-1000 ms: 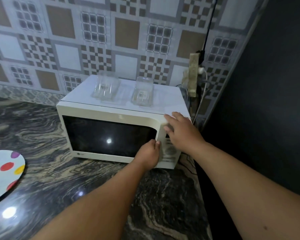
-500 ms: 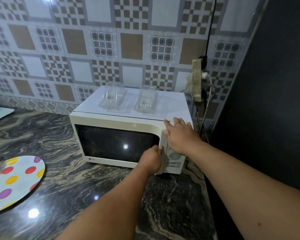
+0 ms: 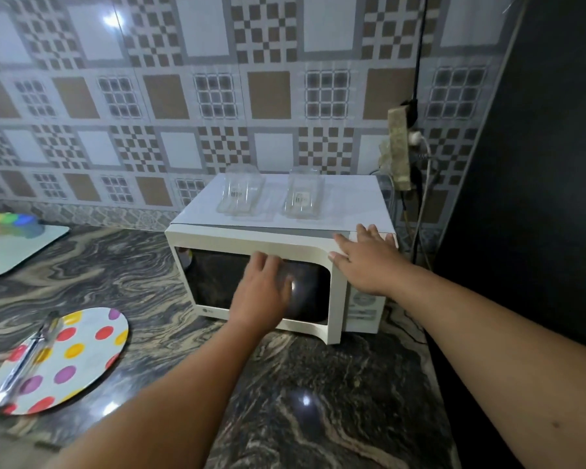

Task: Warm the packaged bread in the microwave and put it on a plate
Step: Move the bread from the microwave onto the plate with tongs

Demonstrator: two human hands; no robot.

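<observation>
left hand [image 3: 263, 292] lies spread, fingers straight, against the dark glass door [image 3: 251, 282] of the cream microwave [image 3: 362, 313]; right hand [image 3: 366, 262] rests flat, fingers splayed, on its top right corner.

Both forearms were seen bare, no sleeves, watch or rings being shown. The left hand [image 3: 263, 294] was blurred; a small dark mark was borne on the right forearm [image 3: 508, 377].

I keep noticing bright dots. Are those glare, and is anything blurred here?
Head view: glare spots on the wall tiles, the microwave door glass and the counter; the left hand is motion-blurred; wide-angle bending at the edges.
</observation>
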